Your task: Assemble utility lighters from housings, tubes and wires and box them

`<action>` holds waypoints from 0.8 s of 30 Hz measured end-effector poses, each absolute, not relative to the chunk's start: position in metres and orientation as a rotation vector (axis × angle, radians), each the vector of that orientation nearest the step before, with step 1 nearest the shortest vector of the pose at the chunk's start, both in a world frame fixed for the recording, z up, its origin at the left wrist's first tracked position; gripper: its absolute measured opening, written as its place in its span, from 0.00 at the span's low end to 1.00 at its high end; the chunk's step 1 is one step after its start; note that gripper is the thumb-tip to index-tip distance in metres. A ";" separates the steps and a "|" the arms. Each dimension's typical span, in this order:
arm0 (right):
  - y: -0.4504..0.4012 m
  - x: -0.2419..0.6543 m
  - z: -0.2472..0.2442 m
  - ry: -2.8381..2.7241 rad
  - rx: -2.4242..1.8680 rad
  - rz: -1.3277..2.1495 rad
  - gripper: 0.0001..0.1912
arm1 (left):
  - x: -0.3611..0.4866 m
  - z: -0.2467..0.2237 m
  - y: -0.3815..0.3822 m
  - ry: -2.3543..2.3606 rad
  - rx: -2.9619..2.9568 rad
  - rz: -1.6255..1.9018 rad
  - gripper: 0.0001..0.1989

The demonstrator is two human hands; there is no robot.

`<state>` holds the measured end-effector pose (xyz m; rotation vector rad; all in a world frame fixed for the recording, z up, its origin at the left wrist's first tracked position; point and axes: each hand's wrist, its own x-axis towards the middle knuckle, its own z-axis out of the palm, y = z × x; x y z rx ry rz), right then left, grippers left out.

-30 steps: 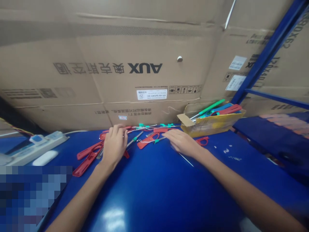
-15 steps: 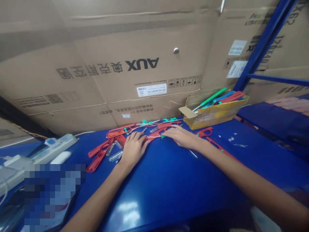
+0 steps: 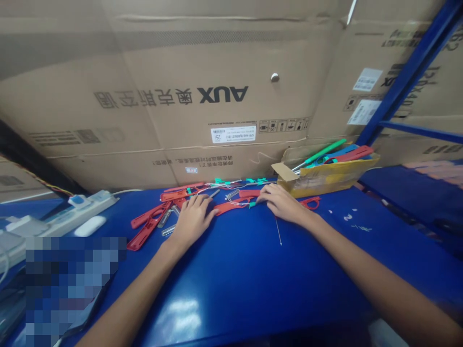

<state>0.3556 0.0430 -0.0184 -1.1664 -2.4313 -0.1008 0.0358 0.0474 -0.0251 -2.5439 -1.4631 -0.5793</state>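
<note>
My left hand [image 3: 192,217] lies on the blue table with its fingers apart. Its thumb touches the left end of a red plastic handle shell [image 3: 227,207], which carries white wires and a green part [image 3: 252,205]. At that shell's right end is my right hand [image 3: 281,203], its fingers curled together; what they pinch is hidden. A thin metal rod [image 3: 278,232] sticks out below the right palm. Behind the shell lie another red piece [image 3: 249,193] and a small clear part [image 3: 232,194]. More red shells [image 3: 150,231] and clear tubes [image 3: 168,230] are heaped left of my left hand.
A cardboard box [image 3: 334,176] of green, blue and red parts stands at the back right. Green triggers with wires [image 3: 226,182] lie along the large carton [image 3: 162,130]. At left are a power strip [image 3: 87,202] and a white rounded object [image 3: 90,225].
My left thumb and fingers have spread slightly. My right hand has shifted right, off the shell's end, uncovering the green part. The metal rod now points more toward me.
</note>
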 end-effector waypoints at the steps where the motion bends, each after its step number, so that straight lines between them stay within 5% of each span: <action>1: 0.044 0.355 -0.020 -2.403 -1.193 -0.105 0.18 | 0.036 -0.024 0.047 -1.463 -2.541 -0.590 0.18; 10: 0.067 0.351 -0.037 -2.266 -1.432 -0.149 0.26 | 0.048 -0.030 0.047 -1.241 -2.698 -0.699 0.18; 16: 0.055 0.343 -0.014 -2.240 -1.370 -0.202 0.22 | 0.048 -0.036 0.054 -1.329 -2.671 -0.723 0.11; 19: 0.036 0.338 0.001 -2.149 -1.298 -0.214 0.25 | 0.044 -0.030 0.055 -1.375 -2.629 -0.792 0.15; 24: 0.009 0.322 0.009 -2.001 -0.957 0.371 0.18 | 0.032 -0.014 0.053 -1.585 -2.419 -0.981 0.18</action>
